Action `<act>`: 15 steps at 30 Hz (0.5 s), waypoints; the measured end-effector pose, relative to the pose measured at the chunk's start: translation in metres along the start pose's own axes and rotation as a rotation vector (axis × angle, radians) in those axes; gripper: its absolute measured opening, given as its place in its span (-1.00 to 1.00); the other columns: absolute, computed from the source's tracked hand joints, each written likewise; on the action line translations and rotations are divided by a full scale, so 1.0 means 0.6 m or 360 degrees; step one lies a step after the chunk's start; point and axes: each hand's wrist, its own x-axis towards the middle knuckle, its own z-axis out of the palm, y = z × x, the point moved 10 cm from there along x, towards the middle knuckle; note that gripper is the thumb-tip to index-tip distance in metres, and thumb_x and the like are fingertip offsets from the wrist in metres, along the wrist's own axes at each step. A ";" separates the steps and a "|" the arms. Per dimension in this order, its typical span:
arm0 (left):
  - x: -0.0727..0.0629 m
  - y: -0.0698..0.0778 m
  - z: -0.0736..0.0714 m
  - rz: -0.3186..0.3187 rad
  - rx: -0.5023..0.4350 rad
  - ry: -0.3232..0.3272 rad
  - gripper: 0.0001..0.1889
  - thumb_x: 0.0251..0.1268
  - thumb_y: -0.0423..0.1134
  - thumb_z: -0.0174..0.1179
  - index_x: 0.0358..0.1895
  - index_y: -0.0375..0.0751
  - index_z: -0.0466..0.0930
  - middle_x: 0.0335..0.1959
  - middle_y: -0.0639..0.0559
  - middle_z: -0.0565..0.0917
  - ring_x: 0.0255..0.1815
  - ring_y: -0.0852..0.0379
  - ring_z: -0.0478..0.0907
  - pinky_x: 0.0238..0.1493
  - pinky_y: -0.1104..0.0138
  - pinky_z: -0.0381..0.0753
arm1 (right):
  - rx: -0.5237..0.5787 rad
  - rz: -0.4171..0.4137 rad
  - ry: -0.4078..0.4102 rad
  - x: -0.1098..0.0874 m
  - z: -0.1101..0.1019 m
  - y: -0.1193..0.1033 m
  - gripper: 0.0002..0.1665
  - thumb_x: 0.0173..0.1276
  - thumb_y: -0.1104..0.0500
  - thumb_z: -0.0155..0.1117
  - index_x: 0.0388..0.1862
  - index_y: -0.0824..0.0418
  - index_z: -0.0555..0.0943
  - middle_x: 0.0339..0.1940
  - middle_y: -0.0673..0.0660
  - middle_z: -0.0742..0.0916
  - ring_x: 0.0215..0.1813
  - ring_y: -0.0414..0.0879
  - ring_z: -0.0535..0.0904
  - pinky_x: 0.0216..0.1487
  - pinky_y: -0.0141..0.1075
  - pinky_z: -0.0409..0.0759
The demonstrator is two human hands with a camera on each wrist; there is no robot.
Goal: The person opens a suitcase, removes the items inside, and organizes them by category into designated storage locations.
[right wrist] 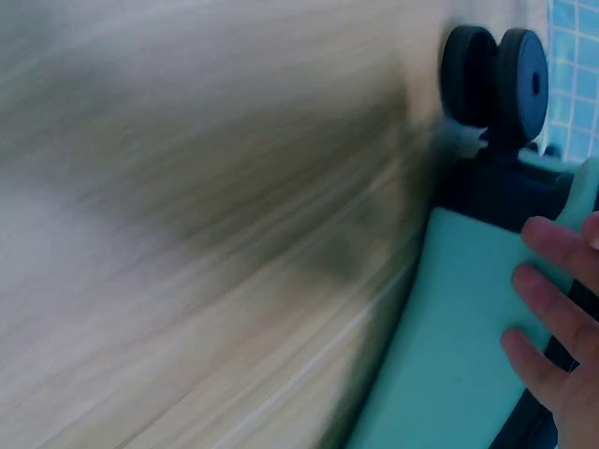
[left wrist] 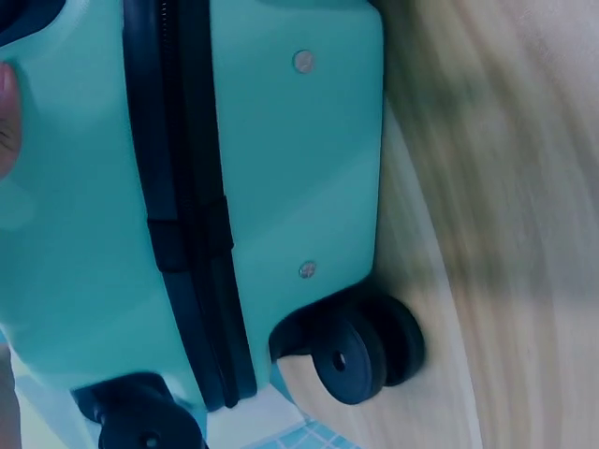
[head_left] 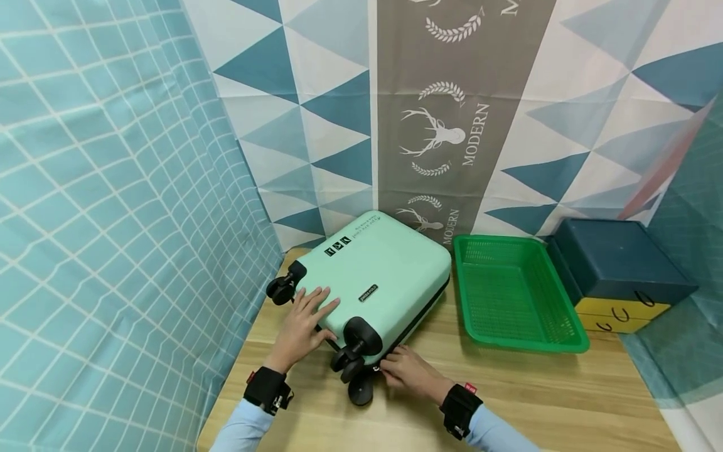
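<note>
Suitcase [head_left: 395, 257] lies on desk [head_left: 316, 408], left hand [head_left: 299, 329] on its wheeled end, fingers spread, right hand [head_left: 412, 371] at zipper [head_left: 419, 317], can't tell whether fingers pinch it.

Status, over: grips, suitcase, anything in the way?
Left grip on mint-green hard-shell suitcase, lying flat, looks closed. Right grip at its black zipper seam, pinch unclear. Green perforated plastic basket off right, clear of both grips.

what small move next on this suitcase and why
Probably ease the right hand along the zip seam while the left hand steadies the suitcase: the right is at the seam near a black wheel, the left rests on the case.
</note>
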 end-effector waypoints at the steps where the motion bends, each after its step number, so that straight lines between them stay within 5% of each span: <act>1: 0.002 0.003 -0.001 0.0004 0.0027 0.0018 -0.21 0.10 0.19 0.29 0.39 -0.16 0.45 0.36 -0.32 0.40 0.38 -0.30 0.29 0.42 -0.16 0.05 | -0.0005 -0.0016 0.0006 -0.003 -0.003 0.004 -0.87 0.26 0.24 0.29 -0.41 0.04 0.52 -0.49 -0.10 0.57 -0.35 -0.13 0.48 -0.13 -0.13 0.52; 7: 0.010 0.035 -0.006 0.0014 0.0189 0.0189 -0.25 0.30 0.34 0.03 0.30 -0.20 0.54 0.23 -0.40 0.48 0.23 -0.35 0.40 0.33 -0.17 0.20 | -0.0056 0.0008 -0.0045 -0.025 -0.021 0.038 -0.84 0.23 0.27 0.35 -0.36 0.06 0.53 -0.38 -0.06 0.64 -0.19 -0.07 0.58 0.10 0.39 0.38; 15: 0.033 0.077 0.008 -0.0050 0.0430 0.0241 -0.23 0.11 0.42 0.14 0.25 -0.05 0.60 0.04 -0.32 0.52 -0.06 -0.25 0.40 0.11 -0.11 0.31 | -0.0140 0.0248 0.0012 -0.066 -0.051 0.086 -0.86 0.23 0.28 0.40 -0.31 0.09 0.60 -0.30 0.04 0.68 -0.10 0.06 0.64 0.09 0.36 0.39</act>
